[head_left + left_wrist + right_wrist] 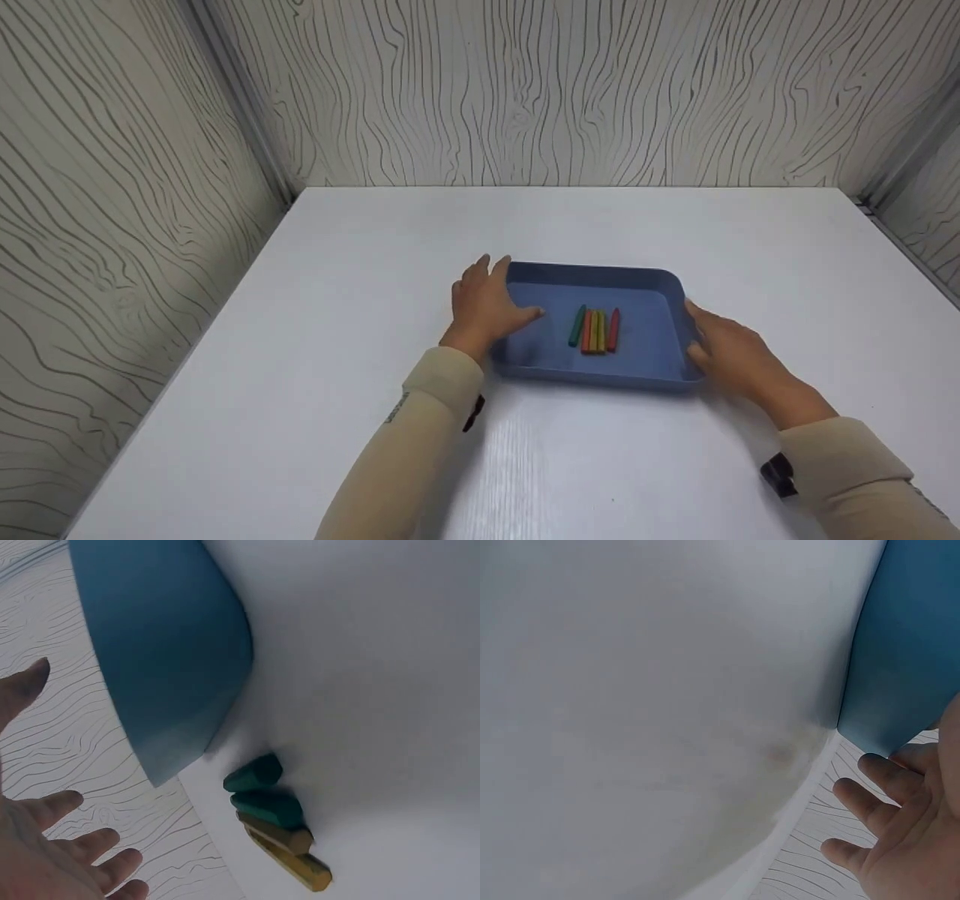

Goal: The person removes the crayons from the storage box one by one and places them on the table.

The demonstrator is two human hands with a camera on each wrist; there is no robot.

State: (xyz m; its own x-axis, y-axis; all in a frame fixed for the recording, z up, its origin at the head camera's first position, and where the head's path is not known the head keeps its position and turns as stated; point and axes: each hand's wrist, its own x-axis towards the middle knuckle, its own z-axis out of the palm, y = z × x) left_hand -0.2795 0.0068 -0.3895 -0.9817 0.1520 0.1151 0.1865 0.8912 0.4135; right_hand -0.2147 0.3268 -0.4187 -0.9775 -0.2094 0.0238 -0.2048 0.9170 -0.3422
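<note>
In the head view a shallow blue tray sits on the white table with several crayons in it: a green one, yellow ones and reddish ones. My left hand is at the tray's left end, fingers spread outside it and thumb over its inside; the left wrist view shows these fingers apart from the wall. My right hand holds the right end, thumb at the rim and fingers along the outer wall. In the left wrist view, more crayons, green, brown and yellow, lie on the table outside the tray.
The white table carries the tray near its middle. Panels with a wood-grain pattern stand along the back and sides. Beige sleeves cover both forearms, with a black device at the right wrist.
</note>
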